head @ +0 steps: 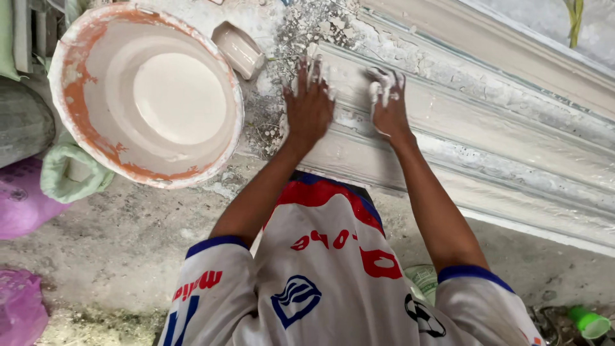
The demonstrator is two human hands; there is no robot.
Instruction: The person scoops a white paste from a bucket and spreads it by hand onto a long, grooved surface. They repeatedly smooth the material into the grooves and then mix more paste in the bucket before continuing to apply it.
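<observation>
While I look down from the head camera, I see both hands pressed on a long white plaster moulding with stepped ridges [487,138] that runs from the upper middle of the view down to the right edge, lying on a grey concrete floor [122,243]. My left hand [309,102] lies flat on the moulding's near end, fingers spread and stretched out, tips smeared with white plaster. My right hand [386,102] rests just beside it on the same ridge, fingers drawn closer together and thickly coated in wet white plaster; neither hand grips anything, and the two are near but not touching.

I read the moulding's surface as uneven: parallel grooves and raised bands, cracked and flaking along the upper bands, with smoother, wetter-looking patches around the hands and faint bluish lines in the grooves. Loose white crumbs and chips [301,25] are scattered around its near end.

To the left stands a large round bucket with an orange-stained rim, holding white plaster mix [179,96]. A small plaster-coated cup [238,48] lies tipped between the bucket and the moulding. Beside the bucket sits a pale green rolled sack [70,173], with a pink plastic bag [22,198] further left. A small green cup [589,322] sits at the lower right corner.
</observation>
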